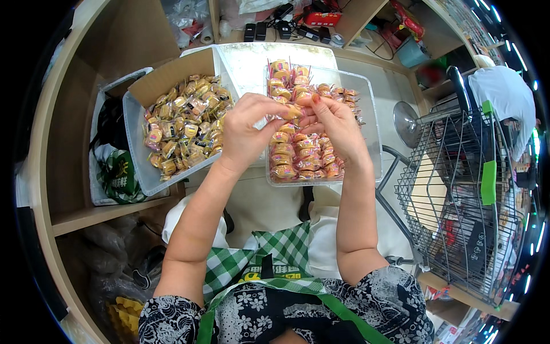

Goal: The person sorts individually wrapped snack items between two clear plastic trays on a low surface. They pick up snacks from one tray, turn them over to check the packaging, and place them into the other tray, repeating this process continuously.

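Between my two hands is a small wrapped round snack (293,112), held above a clear plastic bin (365,172). The thumb and forefinger of my left hand (247,127) pinch one end. My right hand (337,127) has its fingertips at the other end of the wrapper. Below, pink-edged wrapped snacks (283,161) stand in close rows in that bin; my hands hide part of them. To the left, a second plastic bin (139,167) holds a loose heap of yellow-wrapped snacks (189,124), with a cardboard sheet (172,79) along its back.
A wire shopping cart (455,193) stands at the right, near a round metal base (406,119). Beyond it a person in white (502,94) bends over. Wooden shelving (86,219) surrounds the left and back. Black power adapters (283,30) lie on the back shelf.
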### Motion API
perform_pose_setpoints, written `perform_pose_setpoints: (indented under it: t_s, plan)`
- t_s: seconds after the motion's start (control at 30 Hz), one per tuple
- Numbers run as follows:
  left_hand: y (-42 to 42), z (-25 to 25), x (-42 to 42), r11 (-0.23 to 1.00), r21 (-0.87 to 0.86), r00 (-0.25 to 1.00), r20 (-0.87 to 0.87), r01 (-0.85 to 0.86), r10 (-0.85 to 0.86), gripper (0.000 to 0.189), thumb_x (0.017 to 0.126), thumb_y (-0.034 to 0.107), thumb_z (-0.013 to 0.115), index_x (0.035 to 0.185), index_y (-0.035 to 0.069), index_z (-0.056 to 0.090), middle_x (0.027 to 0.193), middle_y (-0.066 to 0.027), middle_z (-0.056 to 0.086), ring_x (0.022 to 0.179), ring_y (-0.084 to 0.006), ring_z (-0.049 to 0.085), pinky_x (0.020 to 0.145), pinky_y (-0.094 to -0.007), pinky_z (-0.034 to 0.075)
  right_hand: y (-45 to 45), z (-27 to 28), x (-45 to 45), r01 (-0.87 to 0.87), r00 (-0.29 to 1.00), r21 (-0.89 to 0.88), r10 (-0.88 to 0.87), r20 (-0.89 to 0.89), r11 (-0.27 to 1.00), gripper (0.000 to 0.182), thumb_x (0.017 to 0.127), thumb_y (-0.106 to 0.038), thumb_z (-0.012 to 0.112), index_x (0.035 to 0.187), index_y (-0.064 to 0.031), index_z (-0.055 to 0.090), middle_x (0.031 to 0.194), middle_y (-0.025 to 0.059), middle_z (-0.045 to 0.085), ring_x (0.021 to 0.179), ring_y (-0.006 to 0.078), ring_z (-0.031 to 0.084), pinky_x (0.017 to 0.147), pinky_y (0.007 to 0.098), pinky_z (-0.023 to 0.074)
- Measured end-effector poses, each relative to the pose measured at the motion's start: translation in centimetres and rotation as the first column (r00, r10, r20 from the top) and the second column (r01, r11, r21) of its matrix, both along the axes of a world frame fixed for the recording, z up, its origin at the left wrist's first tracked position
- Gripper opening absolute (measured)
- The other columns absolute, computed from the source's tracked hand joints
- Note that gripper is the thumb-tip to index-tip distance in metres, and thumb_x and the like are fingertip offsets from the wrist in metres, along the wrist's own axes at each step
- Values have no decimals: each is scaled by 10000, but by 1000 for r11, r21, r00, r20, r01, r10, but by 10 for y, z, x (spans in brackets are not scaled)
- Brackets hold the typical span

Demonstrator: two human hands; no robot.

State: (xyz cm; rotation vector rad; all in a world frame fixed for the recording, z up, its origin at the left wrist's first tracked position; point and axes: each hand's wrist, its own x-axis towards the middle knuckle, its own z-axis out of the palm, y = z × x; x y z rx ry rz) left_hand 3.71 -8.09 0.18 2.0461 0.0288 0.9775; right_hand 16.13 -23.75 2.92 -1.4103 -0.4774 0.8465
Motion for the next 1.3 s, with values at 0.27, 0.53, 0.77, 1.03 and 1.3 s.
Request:
perform_pose_setpoints:
  t_s: [0.27, 0.53, 0.77, 1.03, 1.3]
  plan:
    - [-7, -3, 6, 971, 234, 992, 109, 43, -70, 287, 709, -47, 714, 966, 77, 687, 1003, -69, 655, 947, -271, 622, 808, -373, 526, -14, 3, 10, 2, 998, -6, -2, 56, 1000, 294, 824, 14, 692, 1114, 20, 644, 924, 44, 675, 795, 97, 639, 689, 230, 534]
    - [30, -7, 0, 964, -17, 964, -19, -264, 264, 335, 778, -68, 695, 1090, 48, 659, 1068, -72, 666, 957, -166, 635, 831, -289, 509, -38, -24, 41, 95, 971, -269, -30, 237, 958, 263, 758, 91, 696, 1001, 1, 657, 799, 19, 639, 741, 86, 612, 662, 227, 507]
    - [32, -7, 1, 954, -153, 966, -45, -257, 253, 319, 758, -58, 692, 1048, 74, 684, 998, -58, 680, 912, -181, 650, 758, -300, 513, -20, -49, 37, 5, 921, -415, 158, 357, 910, 203, 740, 126, 683, 873, -20, 635, 815, 9, 635, 765, 96, 631, 666, 243, 515]
    - [34, -8, -1, 968, -108, 965, -153, -229, 211, 302, 770, -25, 702, 1050, 87, 685, 976, -53, 672, 894, -183, 643, 753, -306, 508, -15, -41, 25, 178, 822, -522, 165, 545, 834, 242, 678, -22, 820, 861, -9, 662, 775, 70, 682, 729, 161, 654, 662, 315, 517]
    - [33, -17, 0, 976, -120, 952, -272, -182, 144, 306, 786, 28, 734, 1079, 100, 687, 983, -49, 664, 879, -164, 627, 733, -298, 514, -18, -38, 26, 193, 766, -511, 196, 612, 838, 291, 668, -87, 848, 875, -19, 656, 769, 76, 668, 718, 194, 650, 671, 333, 515]
